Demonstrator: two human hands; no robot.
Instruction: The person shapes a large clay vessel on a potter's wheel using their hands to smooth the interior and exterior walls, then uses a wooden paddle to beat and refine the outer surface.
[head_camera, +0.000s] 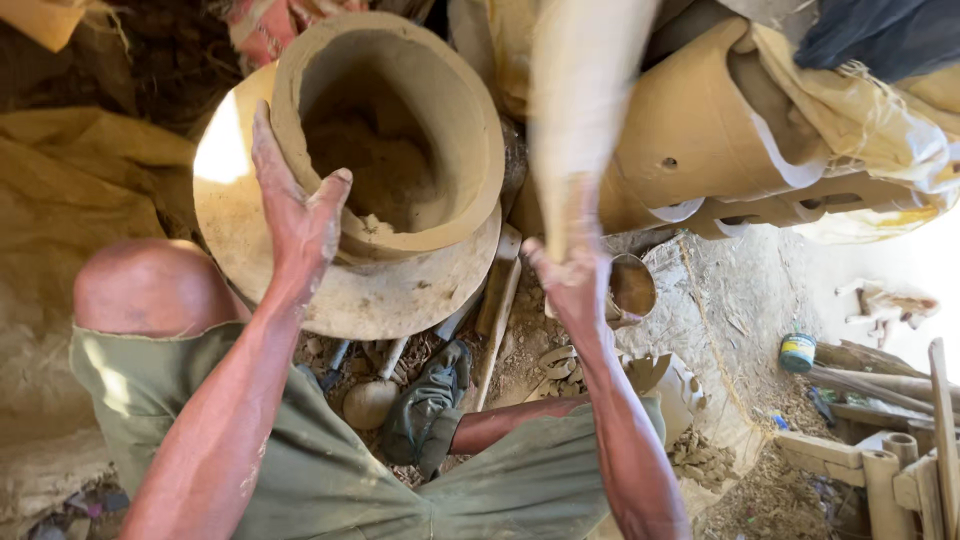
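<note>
A wide, thick-walled raw clay pot (440, 110) stands on a round clay-smeared disc (400, 300) in front of me. My left hand (295, 210) lies flat against the pot's near outer wall, thumb hooked over the rim. My right hand (570, 285) is raised to the right of the pot and grips the lower end of a long, pale slab of clay (580, 100), which is blurred by motion and rises toward the top of the view.
A small metal bowl (632, 287) sits right of the disc. Wooden tools, a round stone (368, 403) and a dark cloth (425, 410) lie between my knees. Large clay cylinders (700, 130) lie at the upper right. Yellow sacking (70, 190) covers the left.
</note>
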